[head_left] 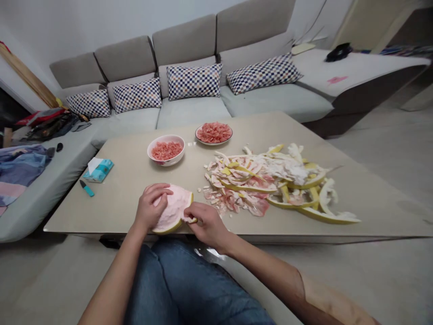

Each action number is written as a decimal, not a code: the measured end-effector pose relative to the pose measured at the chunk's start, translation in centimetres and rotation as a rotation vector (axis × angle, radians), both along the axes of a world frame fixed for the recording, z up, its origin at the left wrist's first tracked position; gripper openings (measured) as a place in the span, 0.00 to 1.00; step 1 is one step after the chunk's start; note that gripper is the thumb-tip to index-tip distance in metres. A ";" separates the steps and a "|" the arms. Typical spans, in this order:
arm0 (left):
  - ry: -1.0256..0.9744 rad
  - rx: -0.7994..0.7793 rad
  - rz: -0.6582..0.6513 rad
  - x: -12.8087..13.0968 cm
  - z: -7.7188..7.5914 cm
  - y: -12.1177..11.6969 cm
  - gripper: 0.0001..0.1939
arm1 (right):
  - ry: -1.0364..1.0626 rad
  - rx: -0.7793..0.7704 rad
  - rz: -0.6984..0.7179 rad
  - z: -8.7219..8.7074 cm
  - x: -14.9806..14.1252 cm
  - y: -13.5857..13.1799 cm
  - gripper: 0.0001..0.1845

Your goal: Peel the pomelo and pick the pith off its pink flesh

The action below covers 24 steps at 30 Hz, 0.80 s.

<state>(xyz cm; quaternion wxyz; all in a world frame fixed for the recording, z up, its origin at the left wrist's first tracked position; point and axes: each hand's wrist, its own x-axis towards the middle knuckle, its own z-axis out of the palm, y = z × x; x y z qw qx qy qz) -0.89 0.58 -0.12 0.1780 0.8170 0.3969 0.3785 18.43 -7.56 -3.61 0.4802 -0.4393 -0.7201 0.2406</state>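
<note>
Pomelo rind [174, 205] sits at the table's near edge, toward seven o'clock; the other directions are read from it. At nine lies a teal-handled knife [88, 189]. The left hand [150, 208], fingers bent, grips the rind's left side. At twelve, a bowl [166, 152] holds loosened red flesh; at one, a plate [214, 134] holds more. The right hand [206, 224] pinches a torn strip at the rim. Between two and three, peel scraps [270, 174] are heaped: most peeling seems done, with this broad piece only partly torn.

Bench [131, 189], beige, glossy: one bowl [166, 150] and one plate [214, 133], both of red pulp; tissue pack [100, 171]; teal-handled knife [87, 188]; heaped peel [304, 207].
</note>
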 end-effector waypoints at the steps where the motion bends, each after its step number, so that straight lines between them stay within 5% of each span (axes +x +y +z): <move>1: 0.002 0.003 0.005 0.1 0.0 0.0 0.11 | -0.006 -0.003 -0.024 0.0 0.0 -0.2 0.07; 8: 0.009 0.015 0.029 0.5 -0.1 0.2 0.11 | 0.042 -0.166 0.017 -0.1 1.4 0.7 0.14; 17: -0.029 -0.016 0.052 0.9 0.2 0.2 0.10 | -0.035 -0.148 0.025 0.5 0.4 1.8 0.10; 24: -0.038 -0.015 0.067 1.2 0.0 0.3 0.10 | -0.079 0.023 -0.031 0.0 -1.2 -2.7 0.05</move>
